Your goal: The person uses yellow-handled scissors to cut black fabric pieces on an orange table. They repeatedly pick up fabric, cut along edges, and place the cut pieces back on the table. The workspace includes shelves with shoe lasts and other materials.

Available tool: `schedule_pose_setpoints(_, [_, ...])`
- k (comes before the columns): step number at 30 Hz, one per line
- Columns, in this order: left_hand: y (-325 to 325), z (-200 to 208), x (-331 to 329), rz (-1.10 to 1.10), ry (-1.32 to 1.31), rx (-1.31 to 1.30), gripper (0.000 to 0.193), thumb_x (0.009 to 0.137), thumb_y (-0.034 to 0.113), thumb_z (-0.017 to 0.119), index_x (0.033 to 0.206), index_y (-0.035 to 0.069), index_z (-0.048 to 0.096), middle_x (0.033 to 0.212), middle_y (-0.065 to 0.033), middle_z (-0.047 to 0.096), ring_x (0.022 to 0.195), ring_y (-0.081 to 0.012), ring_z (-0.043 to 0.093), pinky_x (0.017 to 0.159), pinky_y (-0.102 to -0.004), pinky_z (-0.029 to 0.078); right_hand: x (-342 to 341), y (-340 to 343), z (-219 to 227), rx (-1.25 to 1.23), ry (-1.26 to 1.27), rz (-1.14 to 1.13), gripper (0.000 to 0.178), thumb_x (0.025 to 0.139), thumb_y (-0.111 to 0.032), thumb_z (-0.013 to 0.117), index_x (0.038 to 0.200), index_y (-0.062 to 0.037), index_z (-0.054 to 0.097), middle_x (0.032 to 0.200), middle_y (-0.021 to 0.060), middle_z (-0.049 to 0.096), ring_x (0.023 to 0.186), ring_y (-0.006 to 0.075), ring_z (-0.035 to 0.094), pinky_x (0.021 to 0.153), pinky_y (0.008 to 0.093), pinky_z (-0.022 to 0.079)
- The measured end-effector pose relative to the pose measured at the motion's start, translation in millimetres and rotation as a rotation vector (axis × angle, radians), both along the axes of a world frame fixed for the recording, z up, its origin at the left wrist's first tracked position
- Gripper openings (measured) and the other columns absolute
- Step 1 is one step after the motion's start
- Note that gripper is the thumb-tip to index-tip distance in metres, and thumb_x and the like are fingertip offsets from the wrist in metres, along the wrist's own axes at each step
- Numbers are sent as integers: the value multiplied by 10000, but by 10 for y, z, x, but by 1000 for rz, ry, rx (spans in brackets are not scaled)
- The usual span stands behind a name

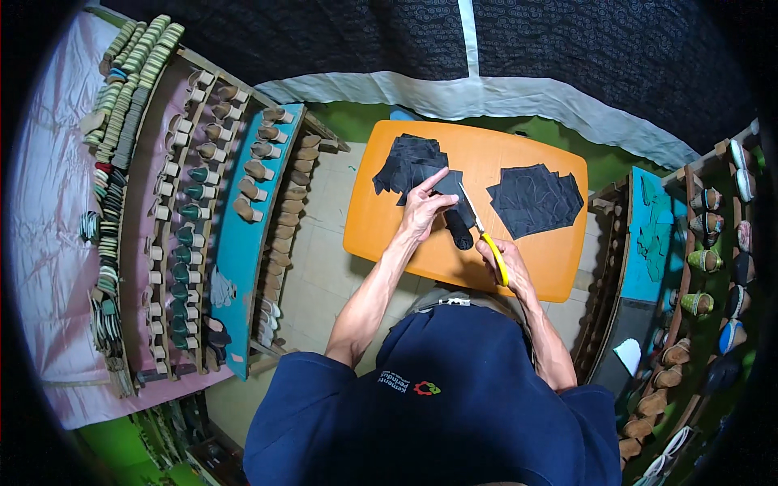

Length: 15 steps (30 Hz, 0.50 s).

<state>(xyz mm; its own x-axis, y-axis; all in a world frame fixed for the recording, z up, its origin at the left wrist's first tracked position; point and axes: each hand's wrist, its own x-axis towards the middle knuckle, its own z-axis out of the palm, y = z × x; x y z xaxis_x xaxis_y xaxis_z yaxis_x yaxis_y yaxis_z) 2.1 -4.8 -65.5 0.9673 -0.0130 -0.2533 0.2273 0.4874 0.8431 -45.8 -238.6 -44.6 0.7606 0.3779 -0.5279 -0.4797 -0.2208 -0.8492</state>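
My left hand [420, 215] pinches a small dark piece of fabric [450, 181] above the orange table [478, 146], its index finger stretched out. In my right hand [515, 266] is a pair of scissors with yellow handles [497, 257]; the blades point away from me and lie along the fabric's right edge. Whether the blades are parted is hard to make out. Beyond my left hand lies a loose pile of black fabric pieces [409, 158]. A neater stack of black cut pieces [536, 200] sits to the right. Between my hands is a rolled black cloth [462, 236].
On the left, slanted racks hold rows of shoe forms [212, 151] and a blue board [235, 279]. Striped rolled material [134, 73] lines the rack's top. Shelves at the right carry finished shoes [705, 261]. A dark patterned curtain [583, 65] hangs behind the table.
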Motion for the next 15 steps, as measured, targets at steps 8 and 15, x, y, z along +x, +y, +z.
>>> schedule_pose_setpoints(8, [-93, 38, -41, 115, 30, 39, 639, 839, -51, 731, 1432, -1, 498, 1034, -96, 713, 872, -131, 700, 845, -255, 584, -51, -42, -203, 168, 83, 47, 523, 983, -539, 581, 892, -25, 598, 606, 12, 492, 502, 107, 492, 457, 287, 451])
schedule_pose_setpoints(15, [-162, -54, -85, 111, -7, 46, 645, 823, -86, 732, 1423, -14, 506, 865, -39, 691, 790, -105, 685, 807, -238, 589, 16, 50, -280, 152, 66, 55, 579, 989, -581, 533, 934, -9, 602, 625, 18, 492, 514, 118, 494, 482, 287, 464])
